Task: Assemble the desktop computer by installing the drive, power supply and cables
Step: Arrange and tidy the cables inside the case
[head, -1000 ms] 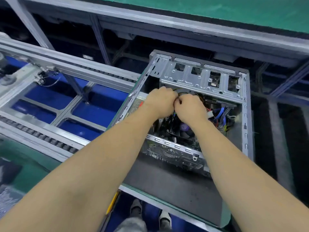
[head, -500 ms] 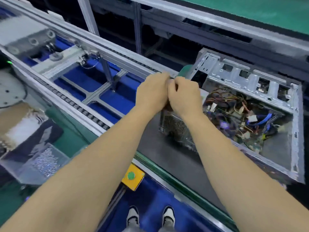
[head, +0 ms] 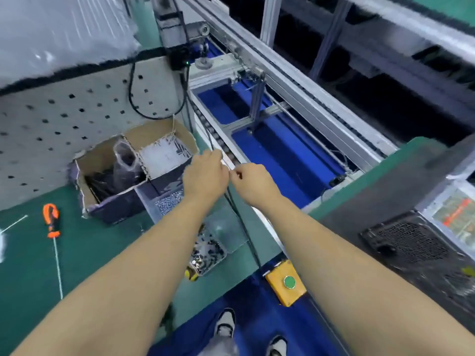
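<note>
Conveyor line [head: 295,80]: the landmark; a long aluminium frame with blue panels beneath, running from the top centre down to the right.
Tabletop [head: 28,265]: green mat left of the conveyor line, carrying the tools and parts, likely so they sit within an arm's reach of the line.
Computer case [head: 411,242]: the task's thing, at the right edge on the conveyor line's near end; only its dark vented panel and a corner of the inside show, well apart from both hands.
Pegboard [head: 51,111]: pale perforated panel behind the tabletop, left of the conveyor line.
Cardboard box [head: 108,199]: on the tabletop just left of the conveyor line, split into compartments; the right one holds pale strips, probably cable ties, though blur leaves that unsure.
Screw tray [head: 167,201]: clear tray of small metal parts, just in front of the box.
Yellow button box [head: 286,282]: on the near edge below the conveyor line, green button up, placed for a quick press.
Screwdriver [head: 51,222]: orange handle, lying flat on the tabletop, far left of the conveyor line.
Left hand [head: 205,173]: over the conveyor line's near rail beside the box, its grip pinched on one end of a thin pale strip [head: 230,164].
Right hand [head: 253,181]: just right of the left, grip pinched on the strip's other end; judged, the two hold it between them to straighten or ready it for bundling cables.
</note>
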Available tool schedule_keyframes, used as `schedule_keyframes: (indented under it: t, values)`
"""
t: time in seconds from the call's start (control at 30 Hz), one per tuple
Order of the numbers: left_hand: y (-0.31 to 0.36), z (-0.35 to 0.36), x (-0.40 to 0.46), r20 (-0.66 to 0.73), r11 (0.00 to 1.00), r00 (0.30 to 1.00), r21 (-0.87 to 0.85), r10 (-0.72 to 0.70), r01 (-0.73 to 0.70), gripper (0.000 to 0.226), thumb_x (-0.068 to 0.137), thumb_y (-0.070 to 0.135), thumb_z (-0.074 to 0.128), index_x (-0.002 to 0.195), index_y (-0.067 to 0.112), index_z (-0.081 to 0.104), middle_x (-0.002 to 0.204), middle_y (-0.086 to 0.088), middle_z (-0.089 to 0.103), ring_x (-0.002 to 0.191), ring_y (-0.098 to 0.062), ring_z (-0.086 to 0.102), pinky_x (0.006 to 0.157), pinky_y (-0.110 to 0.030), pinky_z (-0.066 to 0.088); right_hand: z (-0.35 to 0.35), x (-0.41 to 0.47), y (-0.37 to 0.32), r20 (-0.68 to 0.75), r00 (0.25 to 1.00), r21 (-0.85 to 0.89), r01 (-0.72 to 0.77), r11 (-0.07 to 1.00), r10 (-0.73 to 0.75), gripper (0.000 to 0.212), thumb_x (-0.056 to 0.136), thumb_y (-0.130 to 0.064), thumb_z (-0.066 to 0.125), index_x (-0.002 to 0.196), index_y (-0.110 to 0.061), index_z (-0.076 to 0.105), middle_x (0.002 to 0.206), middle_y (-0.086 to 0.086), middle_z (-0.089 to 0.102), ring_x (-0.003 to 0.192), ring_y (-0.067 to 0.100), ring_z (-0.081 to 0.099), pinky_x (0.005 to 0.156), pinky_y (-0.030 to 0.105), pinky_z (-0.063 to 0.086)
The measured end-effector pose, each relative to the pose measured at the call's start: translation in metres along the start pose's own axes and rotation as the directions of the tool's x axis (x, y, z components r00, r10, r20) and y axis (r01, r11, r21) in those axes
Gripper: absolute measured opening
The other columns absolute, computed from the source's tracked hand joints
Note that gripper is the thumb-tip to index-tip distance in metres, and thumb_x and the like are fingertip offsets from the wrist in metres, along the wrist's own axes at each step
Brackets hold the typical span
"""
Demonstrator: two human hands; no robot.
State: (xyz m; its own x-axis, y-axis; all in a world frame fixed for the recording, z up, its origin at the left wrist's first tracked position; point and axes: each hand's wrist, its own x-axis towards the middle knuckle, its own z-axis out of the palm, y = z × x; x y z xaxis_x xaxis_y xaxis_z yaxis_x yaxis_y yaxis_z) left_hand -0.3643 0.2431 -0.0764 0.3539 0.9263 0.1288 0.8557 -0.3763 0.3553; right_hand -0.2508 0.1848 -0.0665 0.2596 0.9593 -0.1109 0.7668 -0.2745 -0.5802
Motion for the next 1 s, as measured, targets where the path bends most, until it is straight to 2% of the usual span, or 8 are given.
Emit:
schedule_keyframes:
  t: [0.13, 0.27, 0.37, 0.5, 0.67, 0.77, 0.93, 1.0]
  values:
    - [-0.063, -0.008, 0.011, 0.023, 0.984, 0.997, 0.164, -0.078, 0.074, 0.025, 0.093, 0.020, 0.047, 0.114, 0.012, 0.060, 0.114, -0.012, 0.061, 0.106, -0.035, 0.053, 0.080, -0.044, 0.045, 0.041, 0.042, -0.044, 0.088, 0.985, -0.142, 0.158, 0.977, -0.147, 0.028, 0.099, -0.029, 0.045, 0.085, -0.011, 0.061, 0.088, 0.012, 0.067, 0.082, 0.033, 0.060, 0.070, 0.039, 0.048]
    - [-0.111, -0.016, 0.021, 0.027, 0.925, 0.991, 0.362, -0.133, 0.114, 0.025, 0.089, 0.016, 0.052, 0.111, 0.011, 0.062, 0.114, -0.012, 0.060, 0.109, -0.035, 0.054, 0.083, -0.043, 0.042, 0.072, 0.090, -0.083, 0.123, 0.955, -0.304, 0.295, 0.906, -0.270, 0.027, 0.097, -0.027, 0.048, 0.106, -0.011, 0.068, 0.107, 0.011, 0.066, 0.101, 0.031, 0.060, 0.081, 0.036, 0.043]
    - [-0.138, -0.017, 0.022, 0.087, 0.907, 0.988, 0.414, -0.128, 0.081, 0.020, 0.087, 0.007, 0.054, 0.105, 0.007, 0.063, 0.107, -0.014, 0.060, 0.103, -0.036, 0.057, 0.073, -0.043, 0.045, 0.094, 0.114, -0.100, 0.240, 0.940, -0.339, 0.313, 0.887, -0.241, 0.029, 0.098, -0.029, 0.053, 0.115, -0.009, 0.066, 0.113, 0.012, 0.067, 0.103, 0.031, 0.062, 0.083, 0.035, 0.049]
    - [-0.157, -0.010, 0.023, 0.166, 0.937, 0.973, 0.335, -0.161, 0.098, 0.016, 0.091, 0.003, 0.053, 0.103, 0.005, 0.064, 0.105, -0.015, 0.058, 0.092, -0.036, 0.063, 0.061, -0.039, 0.038, 0.117, 0.135, -0.112, 0.369, 0.923, -0.404, 0.269, 0.874, -0.113, 0.026, 0.096, -0.034, 0.058, 0.106, -0.010, 0.063, 0.112, 0.012, 0.066, 0.092, 0.031, 0.060, 0.072, 0.033, 0.045]
    - [-0.157, -0.010, 0.025, 0.167, 0.964, 0.965, 0.207, -0.201, 0.164, 0.016, 0.090, 0.005, 0.054, 0.101, 0.005, 0.065, 0.105, -0.016, 0.058, 0.087, -0.037, 0.061, 0.063, -0.039, 0.038, 0.134, 0.151, -0.128, 0.470, 0.880, -0.425, 0.166, 0.890, 0.060, 0.022, 0.083, -0.023, 0.065, 0.074, -0.014, 0.047, 0.100, 0.011, 0.059, 0.089, 0.031, 0.058, 0.078, 0.038, 0.048]
    - [-0.157, -0.009, 0.024, 0.141, 0.959, 0.960, 0.190, -0.240, 0.212, 0.013, 0.090, 0.005, 0.054, 0.097, 0.009, 0.064, 0.102, -0.013, 0.057, 0.074, -0.029, 0.049, 0.061, -0.038, 0.036, 0.142, 0.158, -0.135, 0.510, 0.856, -0.416, 0.157, 0.896, 0.087, 0.022, 0.086, -0.015, 0.065, 0.072, -0.011, 0.048, 0.097, 0.012, 0.057, 0.087, 0.031, 0.055, 0.082, 0.038, 0.050]
    - [-0.159, -0.005, 0.025, 0.120, 0.945, 0.943, 0.139, -0.311, 0.294, 0.022, 0.089, 0.009, 0.051, 0.105, 0.013, 0.066, 0.110, -0.011, 0.062, 0.091, -0.034, 0.061, 0.066, -0.036, 0.038, 0.144, 0.160, -0.126, 0.395, 0.917, -0.366, 0.111, 0.924, 0.047, 0.027, 0.090, -0.008, 0.061, 0.070, -0.011, 0.042, 0.086, 0.010, 0.056, 0.077, 0.030, 0.054, 0.064, 0.032, 0.042]
    - [-0.155, -0.006, 0.027, 0.119, 0.932, 0.931, 0.161, -0.345, 0.325, 0.015, 0.087, 0.008, 0.051, 0.094, 0.015, 0.063, 0.107, -0.011, 0.065, 0.087, -0.034, 0.061, 0.066, -0.035, 0.037, 0.138, 0.159, -0.120, 0.371, 0.929, -0.321, 0.115, 0.940, 0.013, 0.036, 0.095, -0.015, 0.060, 0.066, -0.012, 0.040, 0.080, 0.010, 0.056, 0.074, 0.028, 0.052, 0.063, 0.031, 0.039]
